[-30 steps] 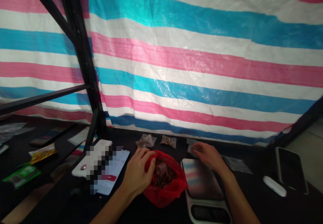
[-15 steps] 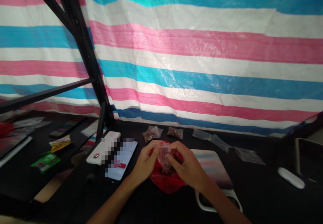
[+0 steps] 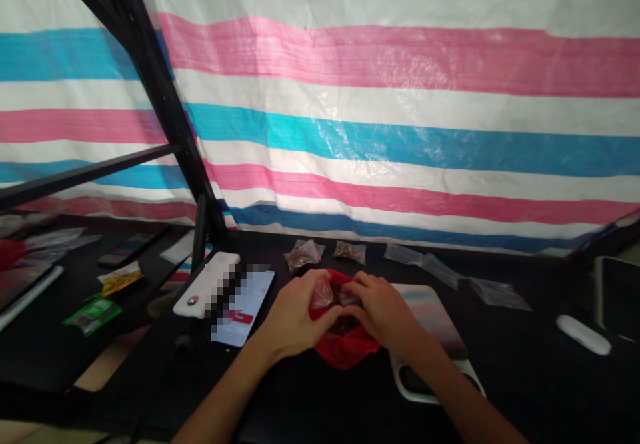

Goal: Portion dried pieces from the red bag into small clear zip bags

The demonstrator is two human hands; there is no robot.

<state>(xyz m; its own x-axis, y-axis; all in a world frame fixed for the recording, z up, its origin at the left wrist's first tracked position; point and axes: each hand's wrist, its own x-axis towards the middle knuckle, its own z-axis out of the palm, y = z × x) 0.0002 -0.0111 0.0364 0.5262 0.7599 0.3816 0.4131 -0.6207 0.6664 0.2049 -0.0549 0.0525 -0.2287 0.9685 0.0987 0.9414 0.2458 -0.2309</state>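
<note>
A red plastic bag point(image 3: 345, 356) lies open on the black table, with small dark brown pieces point(image 3: 344, 326) inside. My left hand point(image 3: 296, 314) curves over the bag's left side, its fingers closed on a small clear plastic bag point(image 3: 323, 293). From the other side my right hand point(image 3: 384, 312) reaches into the red bag's mouth, thumb and fingers bent together. What its fingertips pinch is partly hidden; some clear film shows beside them. Just beyond stand small filled clear bags, a left group point(image 3: 303, 255) and a single one point(image 3: 350, 252), holding brown bits.
Flat clear bags point(image 3: 440, 271) lie in a row at the back right. A phone case point(image 3: 435, 317) sits under my right forearm. Left are a lit phone point(image 3: 245, 311) and a white device point(image 3: 210, 285). A white oblong object point(image 3: 583, 335) lies right; a black frame post point(image 3: 165, 97) rises left.
Both hands have lowered into the red bag's mouth, and the small clear bag has gone down with them. My hands have moved slightly apart. The camera view has tilted down a little.
</note>
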